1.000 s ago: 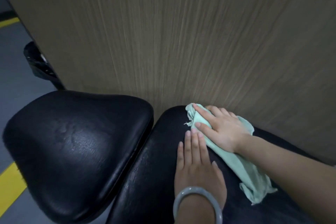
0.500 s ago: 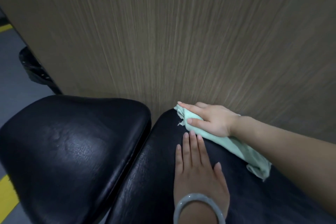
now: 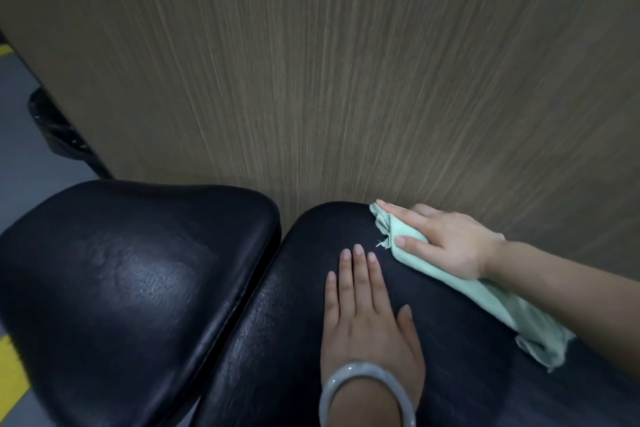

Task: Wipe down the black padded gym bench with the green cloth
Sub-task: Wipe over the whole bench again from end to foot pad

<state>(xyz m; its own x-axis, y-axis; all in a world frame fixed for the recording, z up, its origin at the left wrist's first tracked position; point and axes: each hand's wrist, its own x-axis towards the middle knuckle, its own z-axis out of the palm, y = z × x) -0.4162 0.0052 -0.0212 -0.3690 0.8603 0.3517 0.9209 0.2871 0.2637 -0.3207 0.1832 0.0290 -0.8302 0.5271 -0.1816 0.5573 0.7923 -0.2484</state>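
Both hands flat: left hand (image 3: 367, 319) on bench (image 3: 277, 340), right hand (image 3: 446, 246) on cloth (image 3: 485, 295).

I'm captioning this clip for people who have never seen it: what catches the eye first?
The green cloth, pale against the black padded bench, lies under the right hand at the pad's far end by the wood-grain wall. The left hand, with a pale bangle on its wrist, lies flat beside it.

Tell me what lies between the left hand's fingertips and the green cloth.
Only bare black padding of the bench pad, seen in the head view. The left hand lies flat on it; the right hand presses the green cloth near the pad's far edge.
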